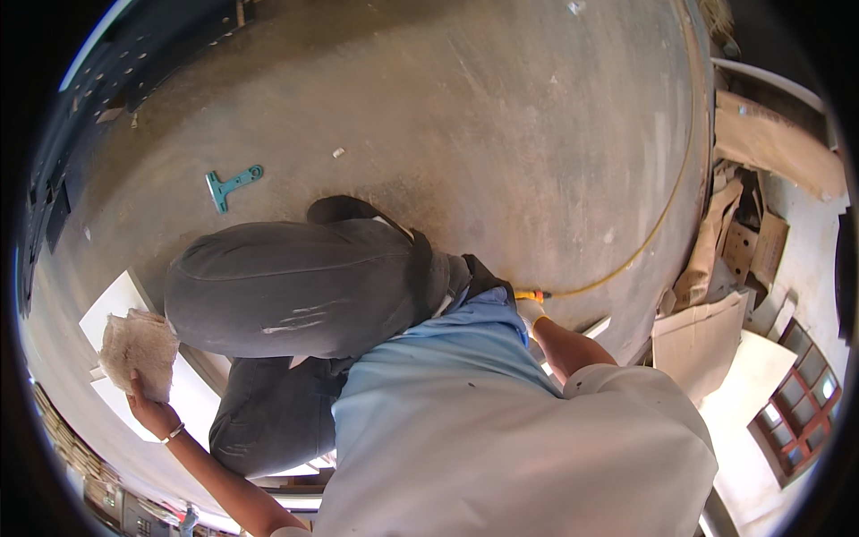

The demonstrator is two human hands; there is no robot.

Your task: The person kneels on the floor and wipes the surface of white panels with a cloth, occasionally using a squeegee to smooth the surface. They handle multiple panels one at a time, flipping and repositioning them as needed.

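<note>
My left hand (154, 416), bare with a band at the wrist, grips a beige fuzzy cloth (139, 352) by its near edge. The cloth is over white boards (116, 309) beside my bent knee. My right hand (531, 311), in a pale glove, is low at my right side, partly behind my blue shirt. Right beside it is an orange-and-yellow hose fitting (530, 294). Its fingers are hidden, so I cannot make out whether they hold the fitting.
A yellow hose (651, 240) curves over the concrete floor (501, 125). A teal T-shaped scraper (234, 185) and a small white scrap (338, 152) lie ahead of my knee. Cardboard pieces (698, 345) lean at the right, near a red-framed window (799, 394). Dark perforated metalwork (134, 67) stands far left.
</note>
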